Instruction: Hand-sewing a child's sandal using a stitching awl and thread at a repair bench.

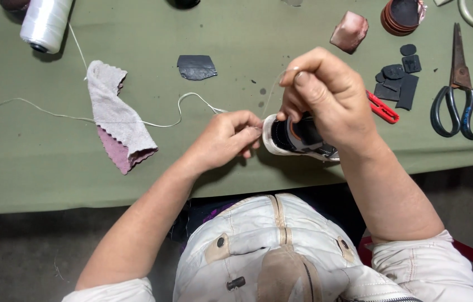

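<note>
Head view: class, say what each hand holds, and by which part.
The right hand pinches the white thread above the shoe. The left hand pinches the thread beside the shoe's toe.

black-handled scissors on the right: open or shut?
Shut. The black-handled scissors lie flat on the green table, blades together in one point, finger loops side by side, apart from both hands.

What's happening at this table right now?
A person is sewing a small shoe at the edge of a green table. The right hand rests on the shoe and pinches a thin thread drawn upward, while the left hand grips at the shoe's toe. A spool of white cord, a cloth scrap and scissors lie nearby.
</note>
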